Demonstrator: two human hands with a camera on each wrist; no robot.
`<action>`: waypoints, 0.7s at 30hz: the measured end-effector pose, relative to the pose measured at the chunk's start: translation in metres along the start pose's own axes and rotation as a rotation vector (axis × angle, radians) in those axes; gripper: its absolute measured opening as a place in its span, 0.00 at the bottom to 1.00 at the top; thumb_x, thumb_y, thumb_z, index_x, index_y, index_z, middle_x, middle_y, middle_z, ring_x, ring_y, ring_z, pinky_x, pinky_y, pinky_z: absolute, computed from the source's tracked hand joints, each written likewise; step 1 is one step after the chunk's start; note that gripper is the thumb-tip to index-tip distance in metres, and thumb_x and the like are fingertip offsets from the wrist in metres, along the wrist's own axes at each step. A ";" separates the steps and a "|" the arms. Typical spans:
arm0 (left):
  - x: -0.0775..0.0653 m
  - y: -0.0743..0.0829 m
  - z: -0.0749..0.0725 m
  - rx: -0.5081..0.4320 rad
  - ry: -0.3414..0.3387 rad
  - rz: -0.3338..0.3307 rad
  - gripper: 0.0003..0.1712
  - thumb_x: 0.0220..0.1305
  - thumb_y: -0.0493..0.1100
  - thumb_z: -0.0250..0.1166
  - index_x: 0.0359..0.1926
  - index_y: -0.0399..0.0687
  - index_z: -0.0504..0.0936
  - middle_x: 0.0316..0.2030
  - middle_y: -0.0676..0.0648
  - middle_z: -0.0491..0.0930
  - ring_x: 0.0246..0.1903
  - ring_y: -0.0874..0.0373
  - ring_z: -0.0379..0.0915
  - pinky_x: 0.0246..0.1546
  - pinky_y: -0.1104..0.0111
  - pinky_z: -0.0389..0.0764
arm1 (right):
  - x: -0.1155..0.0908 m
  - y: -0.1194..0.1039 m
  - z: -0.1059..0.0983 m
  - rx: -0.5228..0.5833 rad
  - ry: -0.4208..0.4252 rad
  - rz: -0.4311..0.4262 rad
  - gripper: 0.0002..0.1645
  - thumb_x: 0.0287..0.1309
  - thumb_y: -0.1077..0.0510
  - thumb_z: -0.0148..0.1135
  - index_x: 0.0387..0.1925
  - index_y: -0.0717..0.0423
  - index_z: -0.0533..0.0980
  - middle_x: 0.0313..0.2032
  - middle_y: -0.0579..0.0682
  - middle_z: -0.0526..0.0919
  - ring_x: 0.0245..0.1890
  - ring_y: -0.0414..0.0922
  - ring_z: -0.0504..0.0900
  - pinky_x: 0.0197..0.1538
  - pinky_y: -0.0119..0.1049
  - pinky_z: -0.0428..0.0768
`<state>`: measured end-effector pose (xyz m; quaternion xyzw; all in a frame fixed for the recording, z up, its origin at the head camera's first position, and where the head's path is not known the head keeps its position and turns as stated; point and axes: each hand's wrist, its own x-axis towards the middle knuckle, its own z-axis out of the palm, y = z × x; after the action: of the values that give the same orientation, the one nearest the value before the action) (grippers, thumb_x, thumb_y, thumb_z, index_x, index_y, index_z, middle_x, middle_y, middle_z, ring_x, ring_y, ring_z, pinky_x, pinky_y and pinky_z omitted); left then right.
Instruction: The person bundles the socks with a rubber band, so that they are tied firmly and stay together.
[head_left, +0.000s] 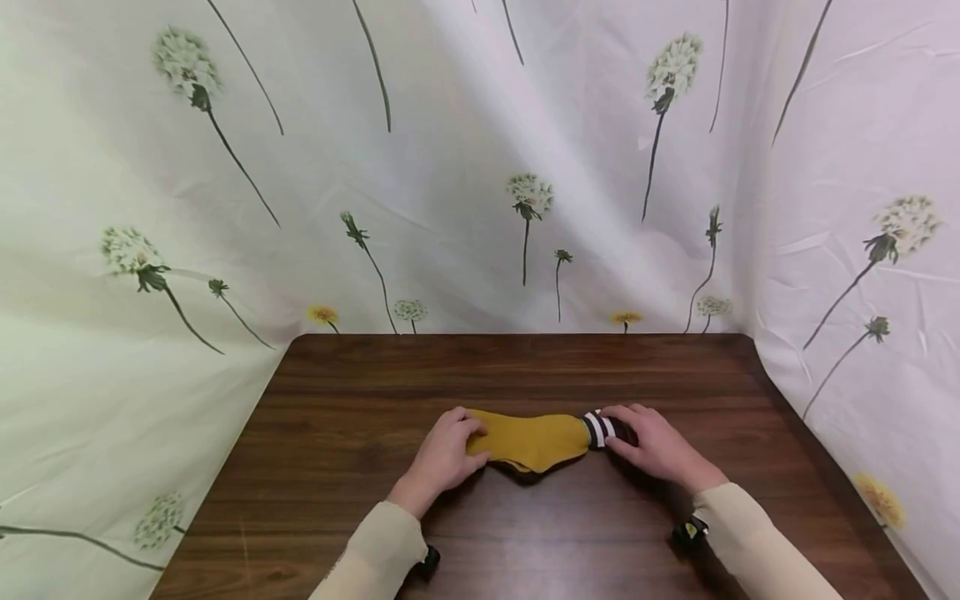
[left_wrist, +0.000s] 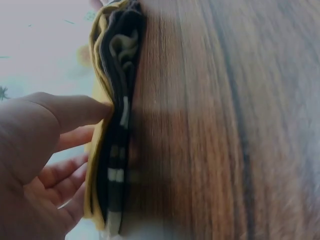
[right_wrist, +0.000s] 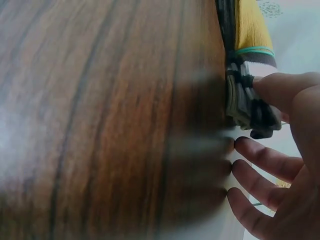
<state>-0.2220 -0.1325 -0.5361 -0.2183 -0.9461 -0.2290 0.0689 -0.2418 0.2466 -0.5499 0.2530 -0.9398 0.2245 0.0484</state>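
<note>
A layered stack of socks (head_left: 528, 442) lies across the wooden table, mustard yellow on top with dark ones underneath. Black and white stripes mark the cuffs (head_left: 597, 429) at the right end, below a thin teal line. At the left end my left hand (head_left: 448, 450) grips the stack, its thumb (left_wrist: 82, 111) against the near edge and the other fingers on the far side. My right hand (head_left: 660, 446) holds the striped end, with the thumb (right_wrist: 275, 90) pressed to the cuffs. Three of its fingers spread past the end, fingertips right at the tabletop; its index finger is mostly hidden.
The dark brown wooden table (head_left: 337, 375) has rounded far corners. White cloth (head_left: 450, 208) printed with dandelions hangs behind it and along both sides. Dark straps (head_left: 688, 531) show at the wrists, below pale sleeves (head_left: 757, 542).
</note>
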 end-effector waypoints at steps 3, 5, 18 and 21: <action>0.003 -0.005 0.000 -0.015 -0.013 0.011 0.16 0.58 0.45 0.80 0.46 0.46 0.88 0.46 0.46 0.79 0.50 0.46 0.76 0.56 0.53 0.79 | 0.004 0.002 0.001 -0.012 -0.006 0.007 0.25 0.68 0.51 0.71 0.63 0.49 0.79 0.50 0.51 0.84 0.49 0.51 0.81 0.52 0.54 0.81; 0.005 -0.007 0.000 -0.024 -0.025 0.013 0.16 0.59 0.45 0.79 0.47 0.47 0.88 0.47 0.46 0.79 0.50 0.46 0.76 0.55 0.53 0.80 | 0.007 0.003 0.001 -0.017 -0.016 0.017 0.25 0.68 0.51 0.71 0.63 0.49 0.79 0.49 0.51 0.84 0.48 0.50 0.81 0.51 0.53 0.81; 0.020 -0.022 0.004 -0.080 -0.072 -0.054 0.16 0.62 0.47 0.79 0.49 0.48 0.88 0.47 0.47 0.78 0.50 0.47 0.75 0.55 0.52 0.79 | 0.030 0.006 0.004 -0.041 -0.063 0.037 0.24 0.70 0.52 0.69 0.65 0.49 0.78 0.48 0.52 0.84 0.46 0.50 0.82 0.48 0.54 0.82; 0.024 -0.023 0.006 -0.088 -0.074 -0.056 0.16 0.61 0.46 0.79 0.48 0.47 0.88 0.47 0.46 0.79 0.50 0.47 0.76 0.55 0.51 0.79 | 0.033 0.007 0.005 -0.052 -0.067 0.044 0.24 0.70 0.53 0.69 0.65 0.50 0.78 0.48 0.53 0.84 0.46 0.51 0.82 0.47 0.54 0.82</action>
<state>-0.2536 -0.1391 -0.5453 -0.2028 -0.9428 -0.2640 0.0180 -0.2742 0.2349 -0.5503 0.2381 -0.9518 0.1927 0.0186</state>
